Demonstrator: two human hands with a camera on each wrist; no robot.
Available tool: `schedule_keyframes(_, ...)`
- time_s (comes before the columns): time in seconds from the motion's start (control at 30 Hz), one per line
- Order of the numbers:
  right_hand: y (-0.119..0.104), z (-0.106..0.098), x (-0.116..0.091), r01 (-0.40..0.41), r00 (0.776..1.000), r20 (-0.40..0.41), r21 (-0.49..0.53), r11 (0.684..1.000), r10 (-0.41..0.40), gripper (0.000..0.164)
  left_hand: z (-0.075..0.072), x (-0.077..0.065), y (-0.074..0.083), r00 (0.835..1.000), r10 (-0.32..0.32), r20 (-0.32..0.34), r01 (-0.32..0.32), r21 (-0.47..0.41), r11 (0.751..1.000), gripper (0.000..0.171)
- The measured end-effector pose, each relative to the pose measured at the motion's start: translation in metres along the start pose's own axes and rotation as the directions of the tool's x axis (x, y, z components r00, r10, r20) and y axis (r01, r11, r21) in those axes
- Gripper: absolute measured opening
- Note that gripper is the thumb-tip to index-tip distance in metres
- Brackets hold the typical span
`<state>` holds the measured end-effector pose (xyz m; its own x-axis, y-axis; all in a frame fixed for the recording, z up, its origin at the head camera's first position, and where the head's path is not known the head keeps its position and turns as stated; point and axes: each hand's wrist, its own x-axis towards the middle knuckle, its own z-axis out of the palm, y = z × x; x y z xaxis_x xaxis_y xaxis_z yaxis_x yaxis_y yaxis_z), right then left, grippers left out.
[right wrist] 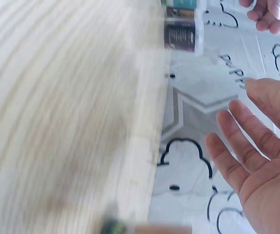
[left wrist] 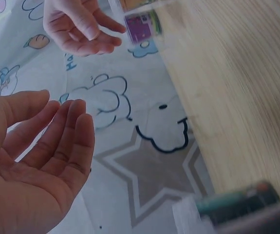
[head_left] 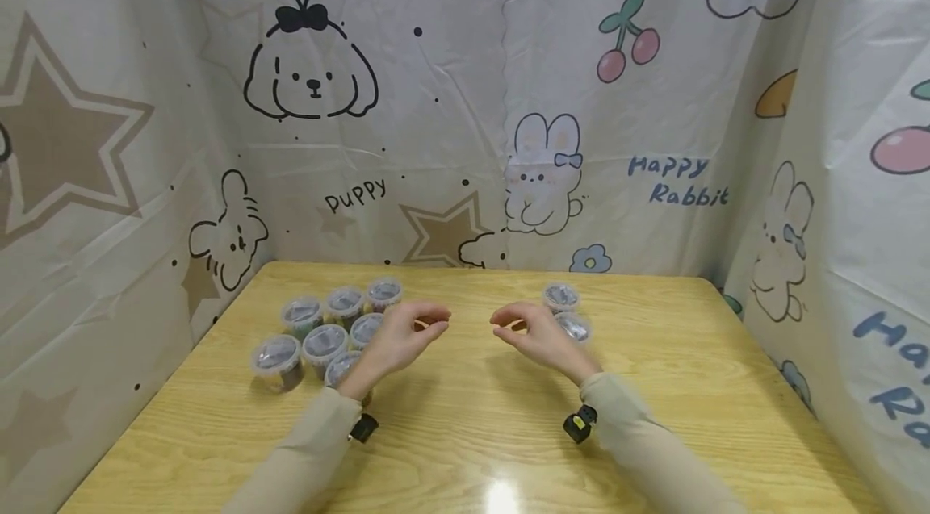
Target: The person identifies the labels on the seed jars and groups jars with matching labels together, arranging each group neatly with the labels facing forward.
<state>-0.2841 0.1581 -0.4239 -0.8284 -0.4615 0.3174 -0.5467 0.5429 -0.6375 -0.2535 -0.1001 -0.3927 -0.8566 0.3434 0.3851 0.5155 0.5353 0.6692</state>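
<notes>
My left hand (head_left: 401, 339) is held above the table, its fingers loosely bent and nothing between them. Close by, on its left, stands a group of several small clear plastic tubs (head_left: 277, 354) with lids. My right hand (head_left: 539, 336) mirrors it across a gap, also holding nothing. Just beyond that hand are two more lidded tubs, a far one (head_left: 561, 296) and a near one (head_left: 574, 326) partly covered by the hand. In the left wrist view a tub with a purple label (left wrist: 140, 29) shows; the right wrist view has a dark-labelled tub (right wrist: 181, 35).
The wooden table (head_left: 465, 425) reaches back to a hanging cloth (head_left: 436, 135) with cartoon prints, which also encloses both sides. Black wrist devices, one on the left (head_left: 363, 427) and one on the right (head_left: 580, 423), sit below the sleeve cuffs.
</notes>
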Motion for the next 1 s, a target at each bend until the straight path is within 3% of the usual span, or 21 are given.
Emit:
schedule_keyframes(0.5, -0.023, 0.041, 0.017, 0.102, 0.987, 0.125, 0.005, 0.995, -0.102, 0.014, -0.050, -0.023, -0.019, 0.990, -0.086, 0.114, 0.077, 0.085, 0.993, 0.019)
schedule_keyframes(0.77, -0.036, 0.059, 0.021, 0.169, 0.972, 0.164, 0.010, 0.986, -0.168, 0.014, -0.083, -0.035, -0.035, 0.967, -0.134, 0.218, 0.098, 0.168, 0.981, 0.023)
schedule_keyframes(1.0, -0.053, 0.074, 0.027, 0.195, 0.956, 0.224, -0.004, 0.981, -0.189, 0.015, -0.100, -0.041, -0.052, 0.937, -0.173, 0.302, 0.116, 0.196, 0.974, 0.035)
